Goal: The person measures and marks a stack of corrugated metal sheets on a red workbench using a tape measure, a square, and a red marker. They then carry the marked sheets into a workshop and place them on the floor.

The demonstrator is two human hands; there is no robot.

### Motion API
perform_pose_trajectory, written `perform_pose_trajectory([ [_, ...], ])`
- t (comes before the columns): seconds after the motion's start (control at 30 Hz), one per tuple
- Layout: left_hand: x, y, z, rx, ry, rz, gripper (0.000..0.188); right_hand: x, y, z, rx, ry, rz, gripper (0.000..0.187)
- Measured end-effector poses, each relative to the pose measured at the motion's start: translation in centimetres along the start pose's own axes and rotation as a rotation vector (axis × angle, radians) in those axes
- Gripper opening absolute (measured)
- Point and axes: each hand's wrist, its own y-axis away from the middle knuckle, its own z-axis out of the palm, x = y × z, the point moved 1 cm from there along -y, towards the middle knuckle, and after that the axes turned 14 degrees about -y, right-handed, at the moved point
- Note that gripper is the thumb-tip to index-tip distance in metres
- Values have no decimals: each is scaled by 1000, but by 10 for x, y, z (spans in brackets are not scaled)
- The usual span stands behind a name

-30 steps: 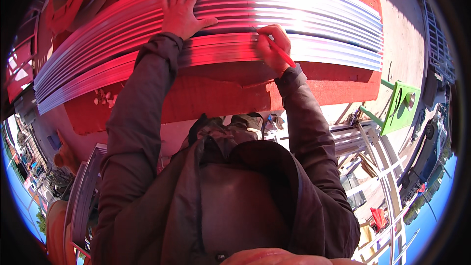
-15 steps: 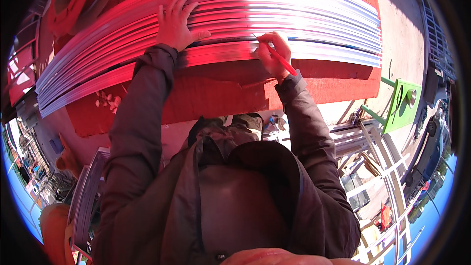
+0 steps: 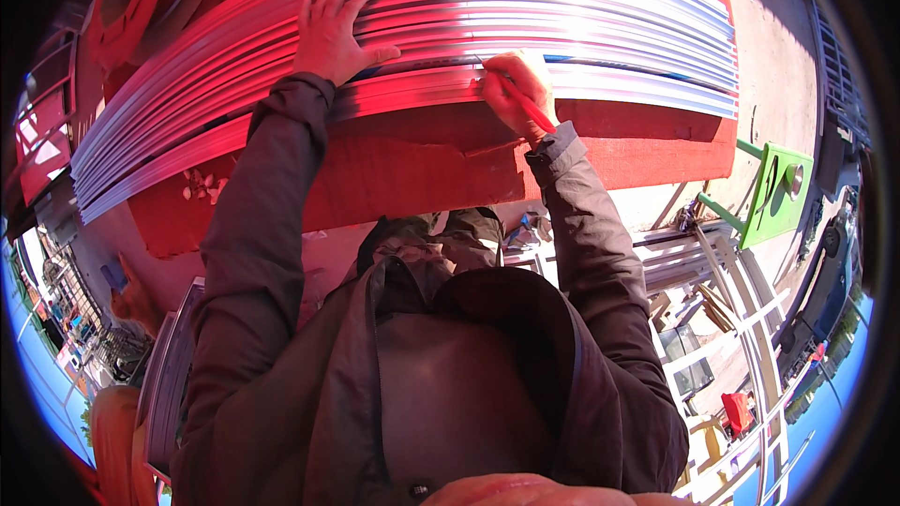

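Note:
Long, thin metal profiles [image 3: 422,2] lie side by side across the red tabletop [image 3: 412,178], half in red-tinted shade and half in bright sun. My left hand [image 3: 330,42] rests palm down on them, left of the middle, fingers spread and thumb pointing right. My right hand [image 3: 517,84] is closed round a slim red pen [image 3: 531,107]. Its thin tip points up and left at the nearer profiles; whether it touches the metal is too small to tell. Dark sleeves cover both my forearms.
A green metal stand [image 3: 776,195] with a round knob is off the table's right end. White metal frames [image 3: 741,319] are stacked on the ground at the right. Small pale scraps [image 3: 202,186] lie on the table's near left part. More profiles [image 3: 169,384] stand at lower left.
My right hand with the pen has shifted slightly left and up along the profiles. My left hand stays spread on the metal. The whole view has moved a little.

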Motion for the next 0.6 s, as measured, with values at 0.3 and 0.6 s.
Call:
perform_pose_trajectory([
  [0.3, 0, -1, 0, -15, 0, -2, 93, 0, 0, 1, 0, 11, 16, 17],
  [0.6, 1, 0, 1, -21, -14, -5, 92, 3, 4, 2, 22, -38, 52, 15],
])
